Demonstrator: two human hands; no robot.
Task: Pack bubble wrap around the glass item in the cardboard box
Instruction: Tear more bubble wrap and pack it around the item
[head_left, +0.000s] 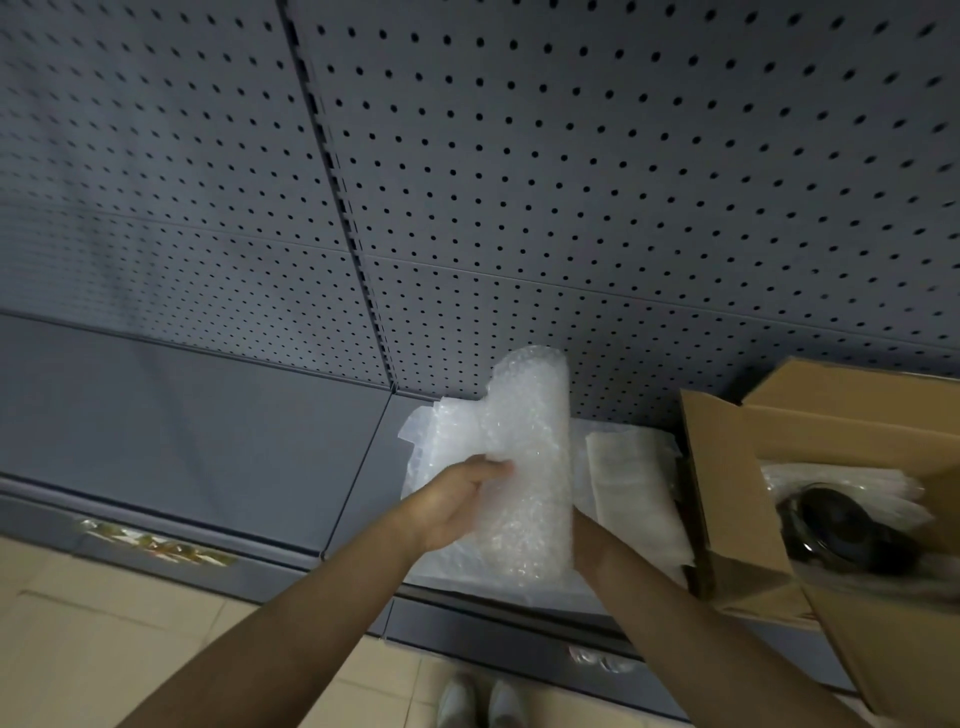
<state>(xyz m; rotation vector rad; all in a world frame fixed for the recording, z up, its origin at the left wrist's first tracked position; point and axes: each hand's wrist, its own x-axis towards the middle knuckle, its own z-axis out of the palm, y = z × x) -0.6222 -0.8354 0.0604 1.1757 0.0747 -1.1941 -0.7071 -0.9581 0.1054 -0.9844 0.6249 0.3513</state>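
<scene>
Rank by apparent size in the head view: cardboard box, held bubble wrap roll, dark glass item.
1. cardboard box, largest, though cut off by the frame.
2. bubble wrap roll, held in both hands.
3. dark glass item, smallest, partly hidden inside the box.

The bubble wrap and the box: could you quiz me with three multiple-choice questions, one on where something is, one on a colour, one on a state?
1. Where does the cardboard box stand relative to the hands?
A. to their right
B. to their left
C. behind the person

2. What colour is the pegboard wall?
A. red
B. grey
C. yellow

3. What state is the bubble wrap in?
A. spread flat on the floor
B. rolled up and held in both hands
C. stuffed fully inside the box

Answers:
1. A, the open box sits at the right edge of the shelf.
2. B, the perforated panels look grey.
3. B, the left hand and right hand grip the upright roll.
</scene>
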